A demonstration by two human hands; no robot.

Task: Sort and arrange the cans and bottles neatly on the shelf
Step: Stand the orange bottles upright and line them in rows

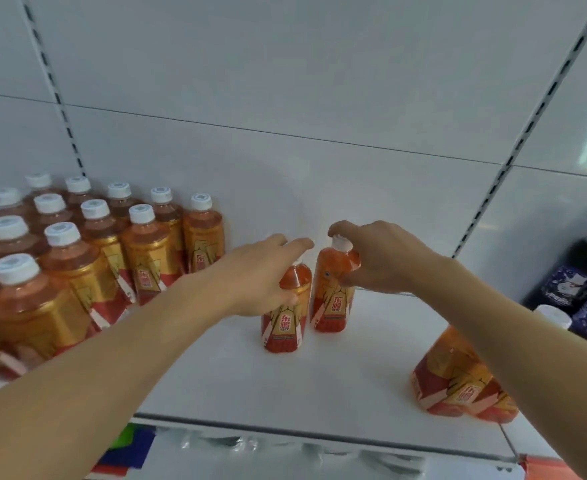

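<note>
We have one orange drink bottle in each hand, mid-shelf, well apart from both ends. Our left hand (261, 275) wraps the neck and shoulder of the nearer bottle (283, 320), fingers curled over its cap; our right hand (378, 258) pinches the cap and neck of the farther bottle (333, 299), thumb at its shoulder. Both stand upright, just beside each other, apparently on the white shelf (319, 386), though we cannot be sure the bases are fully down. Gripping high probably lets us slide them toward the block of matching bottles (88, 251) packed in rows at the left end against the back wall. Another orange bottle (458, 379) waits near the front right corner, and dark blue bottles (576, 289) sit beyond the right edge.
</note>
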